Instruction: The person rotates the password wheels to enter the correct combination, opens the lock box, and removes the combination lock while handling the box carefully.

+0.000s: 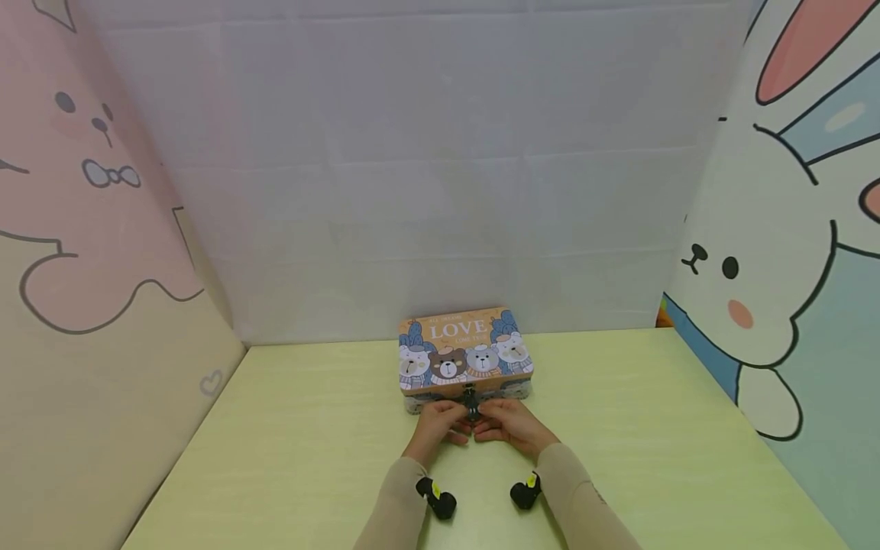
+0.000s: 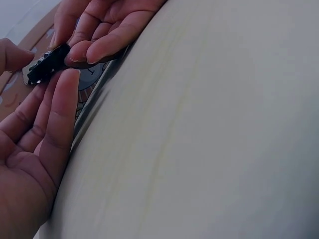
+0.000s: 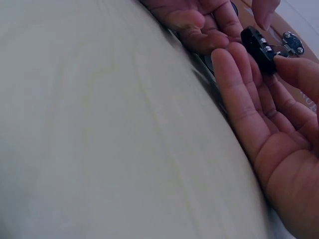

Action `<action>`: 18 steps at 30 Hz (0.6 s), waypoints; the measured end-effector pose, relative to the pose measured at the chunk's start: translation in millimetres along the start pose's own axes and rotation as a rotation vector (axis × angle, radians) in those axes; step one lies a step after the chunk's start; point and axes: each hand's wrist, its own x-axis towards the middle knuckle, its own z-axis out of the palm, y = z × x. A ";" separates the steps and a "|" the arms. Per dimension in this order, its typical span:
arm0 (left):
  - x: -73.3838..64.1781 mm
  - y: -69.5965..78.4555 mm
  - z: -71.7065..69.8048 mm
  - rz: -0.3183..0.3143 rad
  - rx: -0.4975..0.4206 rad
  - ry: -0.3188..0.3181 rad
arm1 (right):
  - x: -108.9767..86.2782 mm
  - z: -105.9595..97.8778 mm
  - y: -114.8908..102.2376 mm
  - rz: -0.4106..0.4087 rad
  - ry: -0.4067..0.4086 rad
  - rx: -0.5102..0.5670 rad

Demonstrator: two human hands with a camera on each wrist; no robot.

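A tin box [image 1: 461,330] with bears and the word LOVE on its lid stands closed at the back of the table. At its front clasp [image 3: 294,44] is a small black combination padlock [image 3: 257,50] with silvery dials. My right hand [image 1: 519,428] pinches the padlock, thumb on the end by the shackle and fingers beneath. My left hand [image 1: 436,424] has its fingers curled behind the other side of the padlock. The left thumb hovers close above the dials in the right wrist view. Both hands rest low in front of the box.
The pale yellow-green table [image 1: 309,458] spreads around the box and forearms. A white backdrop [image 1: 426,176] rises right behind the box. Cartoon-printed panels flank the table on the left and right. Small black devices [image 1: 440,500] are worn at both wrists.
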 end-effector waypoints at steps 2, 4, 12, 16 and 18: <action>-1.3 0.8 0.2 0.000 0.001 -0.005 | -0.1 -0.1 0.4 0.002 0.000 0.002; -1.5 0.7 0.4 0.005 0.000 -0.007 | -0.4 -0.2 0.4 0.000 0.000 0.003; -1.6 -0.1 0.8 0.028 0.014 -0.006 | -0.1 -0.7 0.2 -0.004 -0.009 0.008; -0.6 -0.7 2.0 0.026 0.038 0.016 | -0.1 -0.9 -0.1 -0.010 -0.019 0.009; -0.5 -0.8 2.2 0.029 0.052 0.023 | -0.1 -0.8 -0.2 -0.008 -0.022 0.010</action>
